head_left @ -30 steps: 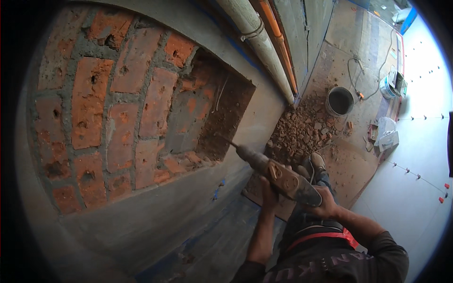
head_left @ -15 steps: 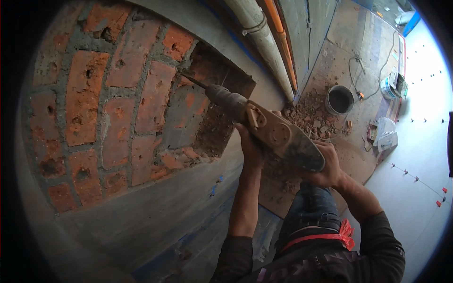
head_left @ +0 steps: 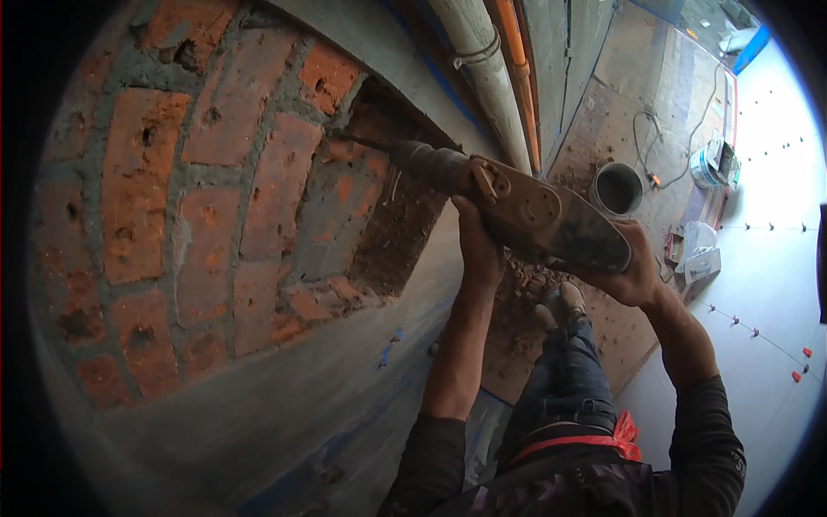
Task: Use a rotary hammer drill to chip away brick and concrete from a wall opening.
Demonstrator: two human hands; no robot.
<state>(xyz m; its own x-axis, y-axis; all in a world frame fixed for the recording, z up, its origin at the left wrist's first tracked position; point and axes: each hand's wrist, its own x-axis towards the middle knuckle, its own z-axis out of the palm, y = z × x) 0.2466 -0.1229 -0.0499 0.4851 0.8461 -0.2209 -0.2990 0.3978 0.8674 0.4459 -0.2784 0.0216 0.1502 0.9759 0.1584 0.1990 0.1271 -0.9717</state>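
You have swung the drill (head_left: 517,207) up from the low right corner of the hole (head_left: 388,207) to its upper part within the last second — the bit now rests against the bricks (head_left: 284,181) at the top of the recess, where a moment ago it pointed at the bottom edge. Your left hand (head_left: 478,250) is closed under the drill's front body, just behind the chuck; your right hand (head_left: 629,271) is wrapped around the rear grip, fingers tight on it. The tool lies nearly level, tip to the left, tail to the right, held at chest height in front of the wall (head_left: 258,405). Judging by that shift, the work has moved from the lower edge of the opening to its upper bricks.

Around you: grey plaster frames the bare brick patch, and a white pipe (head_left: 482,77) with an orange one beside it runs up the wall just right of the hole — close to the drill's line and the thing to mind. Below, rubble (head_left: 525,302) lies heaped on the floor by your feet. Farther right stand a bucket (head_left: 618,188), a coil of cable (head_left: 655,146) and a white sack (head_left: 698,250), well apart from the tool.
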